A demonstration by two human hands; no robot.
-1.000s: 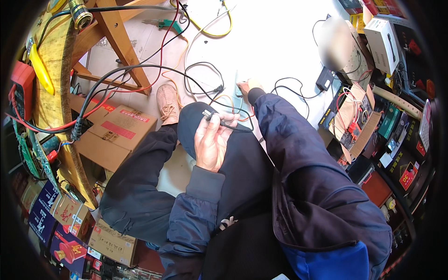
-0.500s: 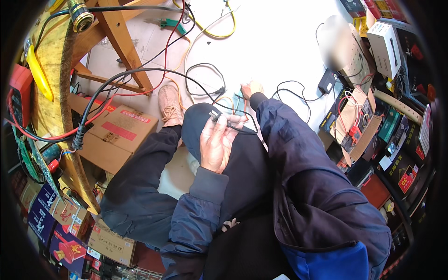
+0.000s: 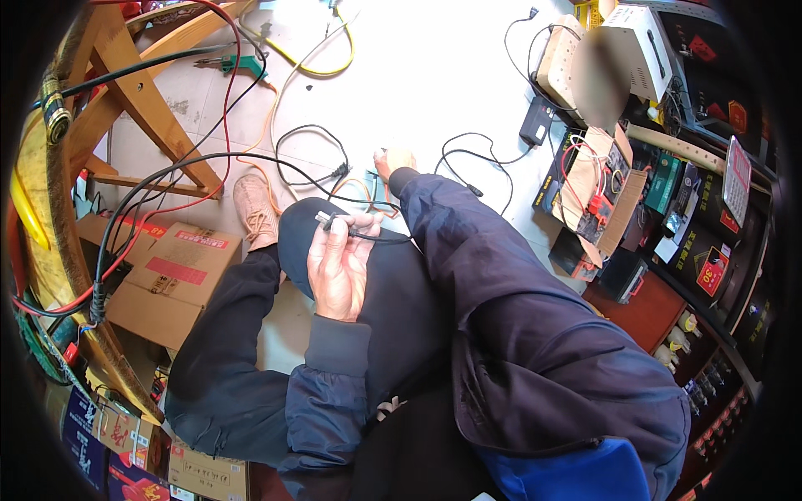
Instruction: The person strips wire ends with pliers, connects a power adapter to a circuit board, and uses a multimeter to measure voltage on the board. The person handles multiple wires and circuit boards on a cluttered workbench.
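Above the black-trousered knee point(image 3: 294, 250), a black plug with pale prongs point(image 3: 327, 221) is pinched in the nearly closed left hand point(image 3: 338, 275), its hold apparently undisturbed though the view is now turned further right, while for the far right hand point(image 3: 394, 161), opening and contents cannot be told.

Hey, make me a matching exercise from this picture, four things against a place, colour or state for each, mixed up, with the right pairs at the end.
Things
1. Left hand
2. Right hand
3. Shoe
4. Large carton beside the shoe

Descriptions
A. Brown with red markings
B. Stretched out farther from the body, down toward the floor
C. Pinkish, with laces
D. Holding a plug on a black cable

Right pairs: 1-D, 2-B, 3-C, 4-A
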